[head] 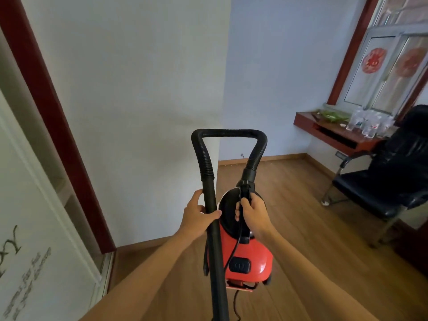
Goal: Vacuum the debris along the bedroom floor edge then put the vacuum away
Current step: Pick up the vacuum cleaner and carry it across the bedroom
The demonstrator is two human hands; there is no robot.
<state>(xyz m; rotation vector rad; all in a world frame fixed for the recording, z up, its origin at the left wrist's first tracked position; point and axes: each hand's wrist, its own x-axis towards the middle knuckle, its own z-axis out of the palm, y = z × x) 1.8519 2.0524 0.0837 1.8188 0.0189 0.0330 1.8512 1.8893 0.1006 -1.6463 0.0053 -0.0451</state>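
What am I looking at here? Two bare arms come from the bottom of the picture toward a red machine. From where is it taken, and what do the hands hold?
There is no robot here. A camera worn on a person's head looks down at their own arms. The red machine is a vacuum cleaner. The left hand grips its black rigid tube; the right hand grips the handle on top of the body. The ribbed hose loops between them. Below lies a wooden floor; a black chair stands at the right.
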